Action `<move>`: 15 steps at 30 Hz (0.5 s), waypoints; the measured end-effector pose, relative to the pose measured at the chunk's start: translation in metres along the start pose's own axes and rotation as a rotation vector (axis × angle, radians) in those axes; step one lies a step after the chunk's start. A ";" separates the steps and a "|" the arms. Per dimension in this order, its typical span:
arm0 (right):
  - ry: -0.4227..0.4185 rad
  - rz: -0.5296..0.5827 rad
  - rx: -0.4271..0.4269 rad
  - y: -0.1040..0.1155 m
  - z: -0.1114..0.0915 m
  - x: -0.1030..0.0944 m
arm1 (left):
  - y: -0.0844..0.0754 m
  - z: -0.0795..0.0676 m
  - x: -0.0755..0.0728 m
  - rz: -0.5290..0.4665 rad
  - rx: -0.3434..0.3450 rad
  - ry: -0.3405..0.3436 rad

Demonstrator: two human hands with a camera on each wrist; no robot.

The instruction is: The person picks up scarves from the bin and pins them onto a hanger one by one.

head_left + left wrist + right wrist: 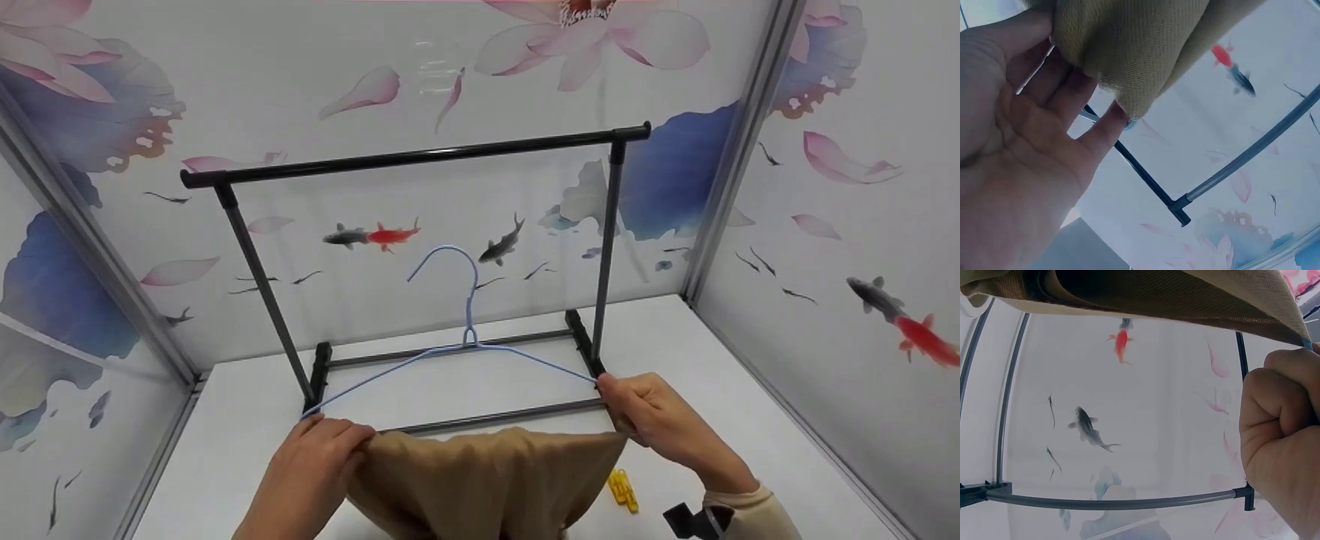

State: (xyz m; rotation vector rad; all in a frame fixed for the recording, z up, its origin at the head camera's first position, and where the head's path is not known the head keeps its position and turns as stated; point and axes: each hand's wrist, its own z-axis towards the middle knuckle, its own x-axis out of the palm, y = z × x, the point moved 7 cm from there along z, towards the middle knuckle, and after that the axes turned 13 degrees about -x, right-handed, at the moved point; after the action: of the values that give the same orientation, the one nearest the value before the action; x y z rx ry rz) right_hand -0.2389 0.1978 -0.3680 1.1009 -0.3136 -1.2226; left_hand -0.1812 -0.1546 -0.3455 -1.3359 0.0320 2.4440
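A light blue wire hanger (469,341) stands upright in front of me, its hook at the top. Brown ribbed cloth (487,480) hangs below it, top edge stretched between my hands; the garment type cannot be told. My left hand (311,472) is at the hanger's left end, pinching the cloth corner there. In the left wrist view, the thumb and fingers meet the cloth (1129,56), and the fingertips are partly hidden behind it. With curled fingers, my right hand (656,416) grips the hanger's right end and the other cloth corner, as the right wrist view shows the fist (1283,405) beside it.
Behind the hanger, a black rack (420,157) with a top bar and two posts stands on the white table (750,420). Yellow clothespins (622,491) lie on the table at the right, near the cloth. Printed panels (840,247) enclose the back and sides.
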 end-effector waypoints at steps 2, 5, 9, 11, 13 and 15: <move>0.000 0.003 0.008 -0.001 0.000 0.001 | -0.007 0.000 -0.002 -0.034 0.003 -0.010; -0.007 0.002 0.031 -0.003 0.000 0.002 | -0.032 0.000 0.001 -0.112 0.032 -0.085; -0.010 0.006 0.055 -0.005 0.000 0.006 | -0.081 -0.002 0.021 -0.181 0.118 -0.204; -0.004 0.012 0.056 -0.006 0.001 0.009 | -0.104 -0.003 0.033 -0.191 0.136 -0.218; -0.003 0.013 0.048 -0.006 0.003 0.012 | -0.120 -0.002 0.043 -0.180 0.132 -0.223; -0.002 0.013 0.038 -0.006 0.004 0.014 | -0.131 -0.001 0.051 -0.176 0.107 -0.223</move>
State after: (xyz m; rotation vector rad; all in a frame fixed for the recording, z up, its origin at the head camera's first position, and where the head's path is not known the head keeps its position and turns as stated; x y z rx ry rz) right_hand -0.2395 0.1840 -0.3758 1.1292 -0.3464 -1.2106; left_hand -0.1638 -0.0173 -0.3684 -0.9731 -0.0106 2.3896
